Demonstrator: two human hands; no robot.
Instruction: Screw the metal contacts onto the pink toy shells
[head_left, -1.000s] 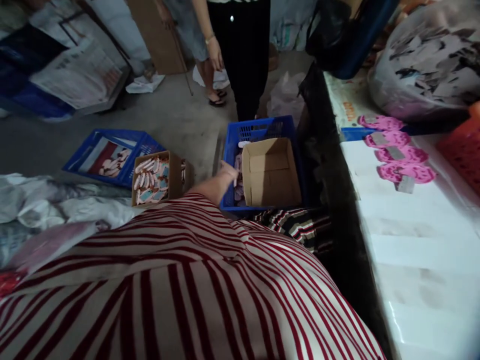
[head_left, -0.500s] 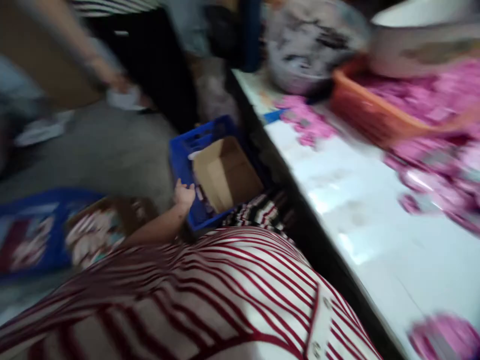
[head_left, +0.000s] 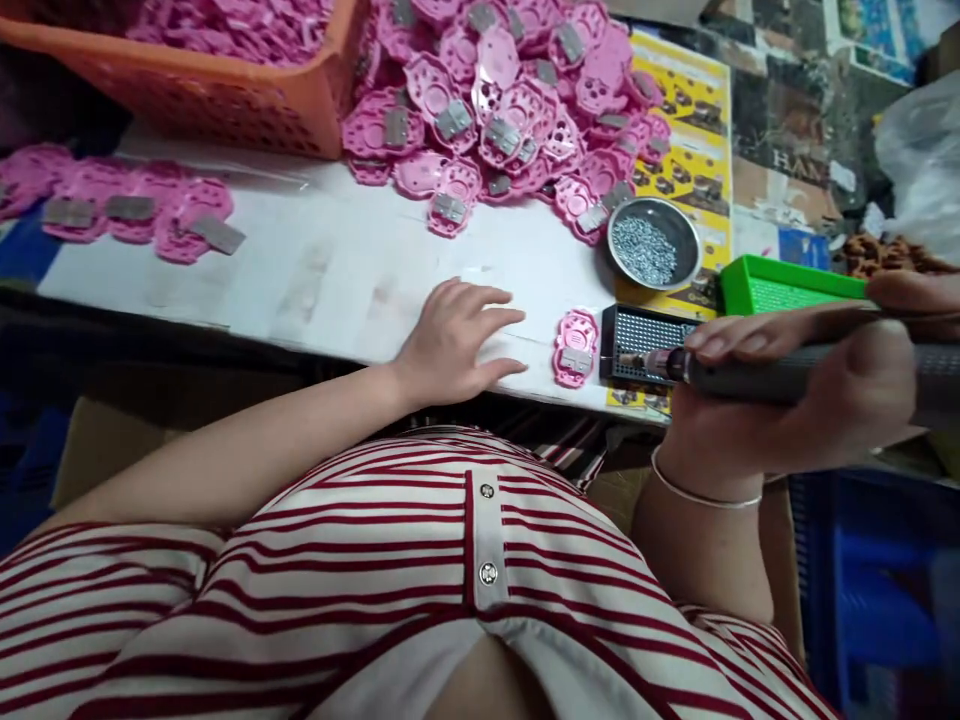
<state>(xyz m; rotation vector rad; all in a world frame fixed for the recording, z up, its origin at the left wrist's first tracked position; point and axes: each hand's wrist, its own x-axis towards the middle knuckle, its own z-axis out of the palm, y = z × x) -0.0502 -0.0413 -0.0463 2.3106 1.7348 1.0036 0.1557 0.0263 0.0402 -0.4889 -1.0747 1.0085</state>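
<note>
My right hand (head_left: 795,390) is wrapped round a dark electric screwdriver (head_left: 780,375), which lies nearly level and points left. Its tip is over a black perforated screw tray (head_left: 651,335). Just left of that tray, a pink plastic part (head_left: 576,347) with a grey metal plate lies on the white table top (head_left: 337,250). My left hand (head_left: 461,340) is held over the table near its front edge, fingers spread, holding nothing. A gap separates it from the pink part.
Many similar pink parts (head_left: 517,90) are heaped at the back, beside an orange basket (head_left: 225,95) of pink pieces. A metal bowl (head_left: 652,243) of small screws and a green tray (head_left: 787,285) stand to the right. More pink parts (head_left: 135,205) lie in a row at left.
My view has swung from the floor and blue crate to the table. My left hand has gone from the crate to above the table; my right hand and the screwdriver have come into view.
</note>
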